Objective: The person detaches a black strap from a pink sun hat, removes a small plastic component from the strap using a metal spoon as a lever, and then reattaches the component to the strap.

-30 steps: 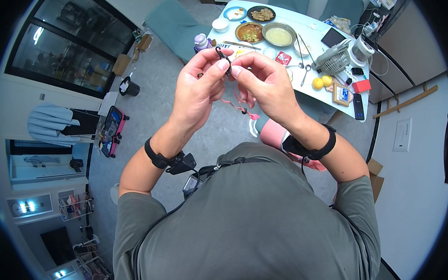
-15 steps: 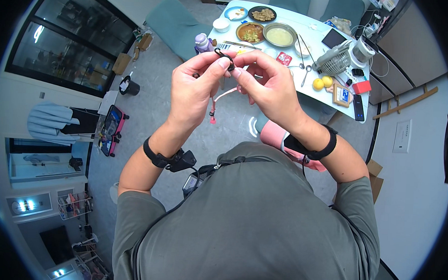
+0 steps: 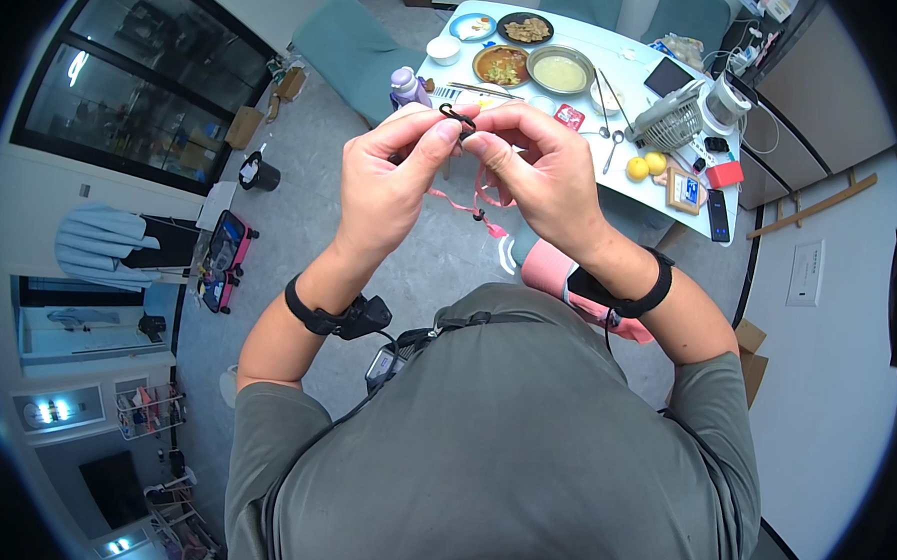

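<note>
Plainly, a small black hook clip (image 3: pixel 463 118) sits between the left hand (image 3: pixel 388 177) and the right hand (image 3: pixel 545 172), slanting from upper left to lower right; both pinch it at the fingertips, neither nearer, while a pink cord (image 3: pixel 454 201) dangles below
</note>
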Tool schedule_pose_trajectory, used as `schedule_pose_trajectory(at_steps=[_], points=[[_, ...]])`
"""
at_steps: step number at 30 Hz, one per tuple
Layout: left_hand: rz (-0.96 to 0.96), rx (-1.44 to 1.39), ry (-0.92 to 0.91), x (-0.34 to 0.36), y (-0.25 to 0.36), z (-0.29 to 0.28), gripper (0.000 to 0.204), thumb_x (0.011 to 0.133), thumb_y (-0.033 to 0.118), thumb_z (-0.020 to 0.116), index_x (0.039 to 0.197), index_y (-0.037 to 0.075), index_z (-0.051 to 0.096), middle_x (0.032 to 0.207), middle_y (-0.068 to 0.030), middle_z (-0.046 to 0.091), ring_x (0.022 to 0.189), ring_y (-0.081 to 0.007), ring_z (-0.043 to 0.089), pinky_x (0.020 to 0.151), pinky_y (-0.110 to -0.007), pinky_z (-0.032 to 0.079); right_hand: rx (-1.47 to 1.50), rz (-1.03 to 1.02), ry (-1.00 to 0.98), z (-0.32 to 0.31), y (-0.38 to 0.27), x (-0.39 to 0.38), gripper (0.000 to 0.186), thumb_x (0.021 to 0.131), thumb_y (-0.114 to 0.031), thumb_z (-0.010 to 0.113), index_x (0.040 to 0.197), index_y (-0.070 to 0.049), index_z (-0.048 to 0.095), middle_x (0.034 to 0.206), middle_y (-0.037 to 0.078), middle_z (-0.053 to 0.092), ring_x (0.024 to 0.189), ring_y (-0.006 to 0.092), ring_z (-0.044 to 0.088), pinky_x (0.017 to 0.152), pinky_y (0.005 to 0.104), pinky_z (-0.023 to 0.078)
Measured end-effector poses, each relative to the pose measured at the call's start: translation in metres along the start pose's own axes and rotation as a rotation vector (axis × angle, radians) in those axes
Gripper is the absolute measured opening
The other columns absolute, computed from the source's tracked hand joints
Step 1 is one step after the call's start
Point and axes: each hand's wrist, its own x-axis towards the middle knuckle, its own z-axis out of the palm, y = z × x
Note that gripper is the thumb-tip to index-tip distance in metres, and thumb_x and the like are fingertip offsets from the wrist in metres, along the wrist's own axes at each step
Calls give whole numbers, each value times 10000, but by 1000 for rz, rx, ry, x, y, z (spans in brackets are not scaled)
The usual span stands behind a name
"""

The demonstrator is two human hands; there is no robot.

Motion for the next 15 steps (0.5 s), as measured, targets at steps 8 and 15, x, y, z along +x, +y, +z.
schedule_pose_trajectory(at_steps=[8, 15], points=[[116, 50, -2, -3, 3, 5, 214, 1014, 102, 640, 1163, -21, 734, 1037, -43, 694, 888, -83, 633, 729, -219, 495, 45, 19, -31, -4, -3, 3, 203, 985, -99, 685, 1140, 32, 695, 830, 27, 691, 630, 44, 603, 530, 214, 466], [253, 219, -21, -1, 2, 1, 234, 987, 81, 667, 1196, 13, 744, 976, -25, 663, 779, -56, 547, 645, -210, 427, 89, 93, -71, -5, -8, 1, 235, 994, -122, 674, 1178, 22, 695, 824, 4, 668, 641, 33, 586, 502, 203, 444]])
